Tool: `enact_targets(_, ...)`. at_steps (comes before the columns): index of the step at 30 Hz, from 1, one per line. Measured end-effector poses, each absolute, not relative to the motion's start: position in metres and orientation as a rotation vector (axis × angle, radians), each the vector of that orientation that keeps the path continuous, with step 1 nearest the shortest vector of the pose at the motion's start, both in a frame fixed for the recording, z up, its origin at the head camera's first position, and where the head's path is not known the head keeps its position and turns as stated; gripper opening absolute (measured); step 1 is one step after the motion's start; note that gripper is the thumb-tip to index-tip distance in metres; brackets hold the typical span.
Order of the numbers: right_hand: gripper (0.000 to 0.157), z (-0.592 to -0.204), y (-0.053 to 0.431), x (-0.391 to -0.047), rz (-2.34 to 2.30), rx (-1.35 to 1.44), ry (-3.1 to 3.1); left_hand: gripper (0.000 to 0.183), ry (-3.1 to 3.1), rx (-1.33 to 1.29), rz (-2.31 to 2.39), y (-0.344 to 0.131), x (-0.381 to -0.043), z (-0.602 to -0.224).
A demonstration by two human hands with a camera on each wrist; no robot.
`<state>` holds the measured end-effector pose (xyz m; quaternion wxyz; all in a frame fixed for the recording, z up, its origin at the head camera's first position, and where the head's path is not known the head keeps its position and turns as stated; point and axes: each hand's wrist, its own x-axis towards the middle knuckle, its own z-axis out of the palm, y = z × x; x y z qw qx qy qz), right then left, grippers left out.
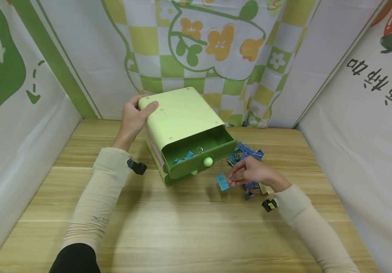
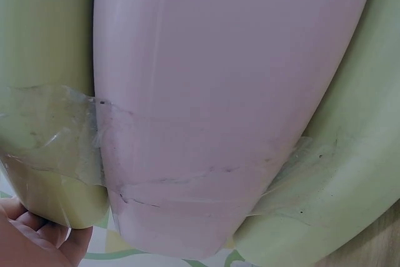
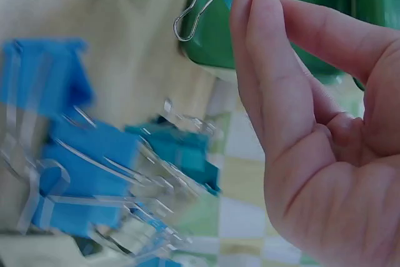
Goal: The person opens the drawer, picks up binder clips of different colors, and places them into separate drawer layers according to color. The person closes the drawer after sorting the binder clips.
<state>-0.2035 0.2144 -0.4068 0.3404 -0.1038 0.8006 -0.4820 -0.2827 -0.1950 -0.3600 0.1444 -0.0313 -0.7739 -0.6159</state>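
Note:
A light green drawer box [image 1: 184, 113] stands on the table with its dark green upper drawer [image 1: 223, 151] pulled partly out. My left hand [image 1: 134, 118] grips the box's rear left corner, thumb on the top; its fingers [image 2: 44, 229] curl over the edge in the left wrist view. To the right of the drawer front, my right hand [image 1: 250, 172] pinches a light blue binder clip [image 1: 222, 182] by its wire handle, above the table. Inside the drawer lie blue binder clips [image 1: 189, 154]. A pile of blue and teal binder clips [image 1: 245, 151] lies beside and partly behind my right hand.
The wooden table [image 1: 189, 235] meets a printed curtain [image 1: 213, 45] behind the box. White printed walls flank both sides. Below the open drawer sits a second green drawer front [image 1: 179, 181]. Clear tape [image 2: 56, 136] crosses the box's pink inner side.

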Motion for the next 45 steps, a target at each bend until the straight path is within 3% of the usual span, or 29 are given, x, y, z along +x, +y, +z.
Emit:
enact_targets(14, 0.034, -0.357, 0.231, -0.221, -1.372, -0.169, 2.178, 0.063, -2.237, -0.095, -1.774, -0.195, -0.282, -0.359)
enact_targets(32, 0.039, -0.299, 0.244, -0.235, -1.484, -0.129, 2.322, 0.065, -2.238, -0.09, -1.783, -0.196, -0.282, -0.359)
enact_targets(45, 0.035, -0.267, 0.228, -0.232, -1.538, -0.218, 2.35, 0.064, -2.229, -0.087, -1.789, -0.196, -0.282, -0.359)
